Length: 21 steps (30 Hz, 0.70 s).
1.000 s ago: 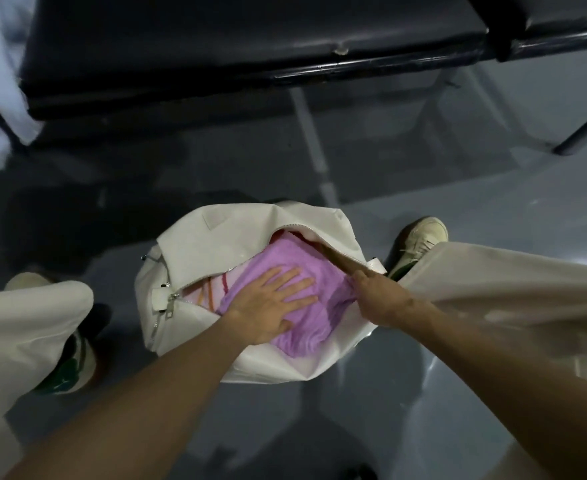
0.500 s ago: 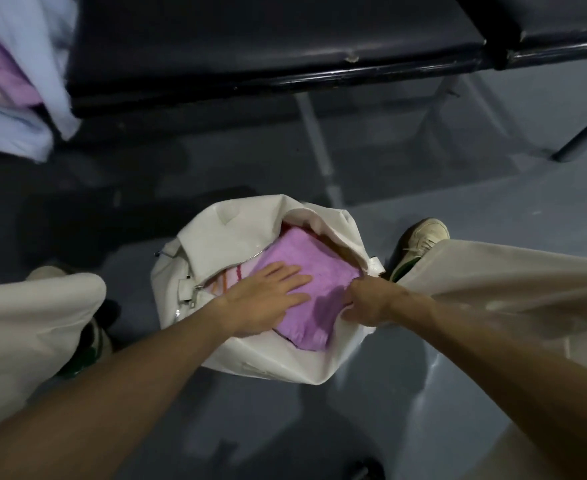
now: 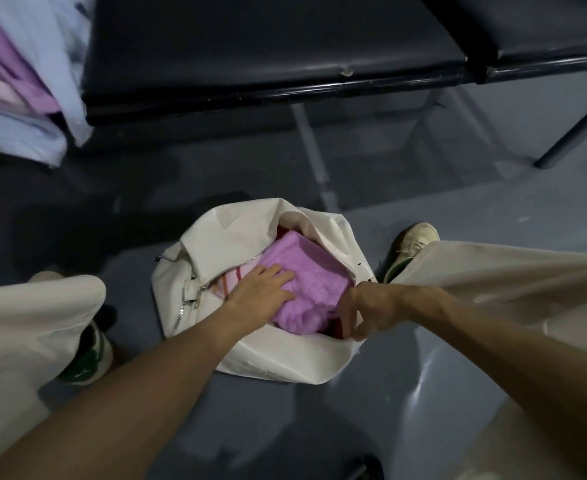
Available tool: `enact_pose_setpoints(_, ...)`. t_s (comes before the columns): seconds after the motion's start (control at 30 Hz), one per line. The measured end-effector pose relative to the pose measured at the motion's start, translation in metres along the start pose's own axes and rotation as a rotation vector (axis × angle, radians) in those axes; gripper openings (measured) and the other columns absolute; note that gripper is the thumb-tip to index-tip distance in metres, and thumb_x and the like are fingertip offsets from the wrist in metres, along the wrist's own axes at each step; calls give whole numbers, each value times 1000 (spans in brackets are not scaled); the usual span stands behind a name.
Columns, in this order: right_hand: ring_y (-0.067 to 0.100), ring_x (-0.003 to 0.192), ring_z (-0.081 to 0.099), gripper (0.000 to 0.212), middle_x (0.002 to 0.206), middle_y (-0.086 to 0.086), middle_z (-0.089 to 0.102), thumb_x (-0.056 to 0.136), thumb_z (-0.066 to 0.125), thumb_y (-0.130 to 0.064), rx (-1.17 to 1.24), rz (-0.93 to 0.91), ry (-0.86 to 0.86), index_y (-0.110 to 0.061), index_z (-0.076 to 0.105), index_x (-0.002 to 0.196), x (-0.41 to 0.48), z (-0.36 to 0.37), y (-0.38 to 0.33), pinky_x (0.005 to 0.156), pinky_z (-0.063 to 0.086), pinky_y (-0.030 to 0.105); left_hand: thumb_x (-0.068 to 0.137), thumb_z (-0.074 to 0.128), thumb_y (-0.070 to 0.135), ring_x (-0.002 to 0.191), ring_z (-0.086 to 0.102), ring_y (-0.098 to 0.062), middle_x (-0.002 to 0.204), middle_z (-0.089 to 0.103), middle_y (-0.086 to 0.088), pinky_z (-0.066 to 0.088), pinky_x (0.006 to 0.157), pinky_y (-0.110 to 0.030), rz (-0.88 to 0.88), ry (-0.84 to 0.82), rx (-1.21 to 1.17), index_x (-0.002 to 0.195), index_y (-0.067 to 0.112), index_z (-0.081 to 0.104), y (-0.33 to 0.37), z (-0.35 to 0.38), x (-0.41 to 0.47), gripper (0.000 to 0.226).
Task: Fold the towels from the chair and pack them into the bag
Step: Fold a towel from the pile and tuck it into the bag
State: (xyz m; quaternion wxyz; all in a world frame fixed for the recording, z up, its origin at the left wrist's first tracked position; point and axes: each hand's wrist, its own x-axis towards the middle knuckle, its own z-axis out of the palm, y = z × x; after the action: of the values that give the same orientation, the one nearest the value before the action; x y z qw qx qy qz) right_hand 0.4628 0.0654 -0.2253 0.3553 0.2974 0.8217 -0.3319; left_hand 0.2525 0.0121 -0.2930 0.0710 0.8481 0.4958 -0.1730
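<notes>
A white zip bag [image 3: 229, 244] stands open on the grey floor between my feet. A folded purple towel [image 3: 314, 275] lies on top inside it, over a pale towel with orange stripes [image 3: 228, 284]. My left hand [image 3: 262, 294] lies flat on the purple towel's left side, pressing it down. My right hand [image 3: 363, 315] is at the bag's near right rim, fingers curled and pinching the rim's edge. More towels [image 3: 18, 81], light blue and purple, hang in a heap on the dark chair at the upper left.
A row of dark padded seats [image 3: 267, 46] on metal legs [image 3: 576, 129] runs across the back. My knees in cream trousers [image 3: 492, 271] flank the bag, with a sneaker [image 3: 415, 240] to its right and another [image 3: 91, 355] to its left.
My right hand has drawn back out of the bag's far right side to its near right rim. The left hand stays pressed on the purple towel. The view has shifted, showing more of the towel heap.
</notes>
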Motion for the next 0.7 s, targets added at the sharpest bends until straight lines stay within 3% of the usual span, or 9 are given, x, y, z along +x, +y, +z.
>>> enact_pose_setpoints(0.1,16,108,56,33,122,-3,64,83,71,-15,-29,-26,-97,-22,71,115,-15,-15,-1,96,43,23,93,55,20,141,22,-24,157,24,-1,20,114,-38,1,12,-35,139,32,48,-1,-1,-1,48)
enact_pose_setpoints(0.2,16,107,55,34,123,1,63,88,64,-15,-95,-21,-161,-17,67,122,-18,-17,-7,85,39,19,93,54,22,141,21,-22,155,27,0,19,113,-36,3,-28,-122,139,31,50,-3,-5,1,46)
enact_pose_setpoints(0.3,21,113,56,37,126,2,63,90,60,-17,-149,-12,-154,-16,63,127,-16,-15,-16,95,43,26,97,49,23,139,26,-19,152,35,1,20,115,-34,-17,-128,-394,136,25,53,-7,-15,5,40)
enact_pose_setpoints(0.4,20,114,56,33,125,0,63,93,56,-16,-123,44,-24,-16,65,125,-20,-23,-19,92,40,21,99,45,16,129,47,-15,136,56,3,35,109,-33,-106,-182,-692,130,24,59,-17,-34,-1,35)
enact_pose_setpoints(0.5,19,114,55,31,126,-2,62,94,55,-17,-111,92,137,-19,64,124,-28,-36,-23,86,37,19,98,44,11,110,63,-11,121,65,1,49,97,-35,-201,-136,-833,120,23,64,-34,-57,-18,32)
enact_pose_setpoints(0.7,21,109,59,28,117,-2,67,92,52,-17,-137,99,433,-21,69,114,-43,-78,-50,86,40,22,96,52,15,96,60,-6,105,67,8,46,90,-23,-238,58,-797,115,23,68,-62,-122,-59,26)
